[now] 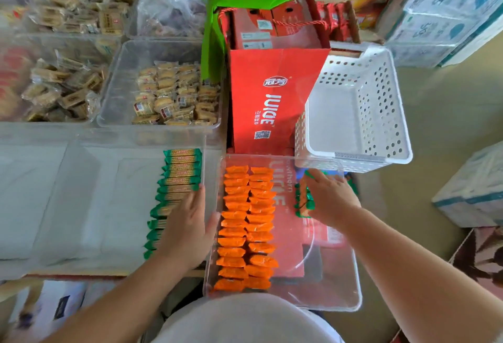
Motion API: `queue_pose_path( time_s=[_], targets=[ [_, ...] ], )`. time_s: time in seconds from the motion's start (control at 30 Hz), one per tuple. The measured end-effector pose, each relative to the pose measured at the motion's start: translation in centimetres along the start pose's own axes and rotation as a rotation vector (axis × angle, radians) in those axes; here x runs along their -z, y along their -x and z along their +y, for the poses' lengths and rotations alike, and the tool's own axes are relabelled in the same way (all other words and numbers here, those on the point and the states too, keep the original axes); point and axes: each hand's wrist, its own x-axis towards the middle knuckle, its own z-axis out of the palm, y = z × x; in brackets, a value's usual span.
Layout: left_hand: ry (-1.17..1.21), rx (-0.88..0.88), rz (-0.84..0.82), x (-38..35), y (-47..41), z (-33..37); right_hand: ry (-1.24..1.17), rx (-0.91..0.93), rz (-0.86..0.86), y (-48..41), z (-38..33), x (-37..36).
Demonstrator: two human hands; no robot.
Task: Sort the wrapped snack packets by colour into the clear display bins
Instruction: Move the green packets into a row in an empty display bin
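Left hand: I have the left hand (187,228) flat on the green row, fingers (194,198) straight and pressing, gripping nothing; the thumb lies at the bin wall. My guess is it steadies the row so nothing tips.
Right hand: the right hand (330,198) has its fingers (318,179) curled round a green packet bunch (303,201), inside the orange bin, just right of the orange columns.
Why there: green doesn't belong with orange, so I read this as a bunch being lifted out to go across to the left fingers.
Green row (181,171): one row, packets on edge, running from beyond the left fingers back under the palm. About nine show ahead of the fingertips and about five ends beside the wrist; the rest are hidden.
Orange packets (246,223): two columns between the two hands, about fourteen in the left one and about thirteen in the right. They overlap, so the count is rough.
Bunch count: cannot tell, several at least.
Left clear bin (81,206): one, holds the green row against its right wall.
Right clear bin (326,282): one, holds the orange packets and the bunch.
Beige snack bin (119,84): one, well beyond the left fingers; too many packets to count.
Red juice carton (269,97): one, beyond both hands.
White perforated basket (353,114): one, tilted, just beyond the right fingers.
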Motion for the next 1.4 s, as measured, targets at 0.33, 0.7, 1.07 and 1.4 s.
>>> queue_pose_path(
  time_s=[0.33,0.7,1.07,1.4],
  targets=[
    [-0.227,0.090,0.097,-3.3,1.6,1.2,0.078,0.096,0.019,0.0,1.5,-2.3],
    [-0.180,0.105,0.060,-2.4,1.4,1.5,0.055,0.102,0.034,0.7,1.1,-1.7],
    [-0.199,-0.008,0.031,-1.8,1.4,0.2,0.190,0.106,-0.138,1.6,-0.8,-2.9],
    [-0.132,-0.061,0.071,-2.5,1.3,-1.3,-0.725,-0.464,-0.008,-2.4,-4.5,-6.5]
  ],
)
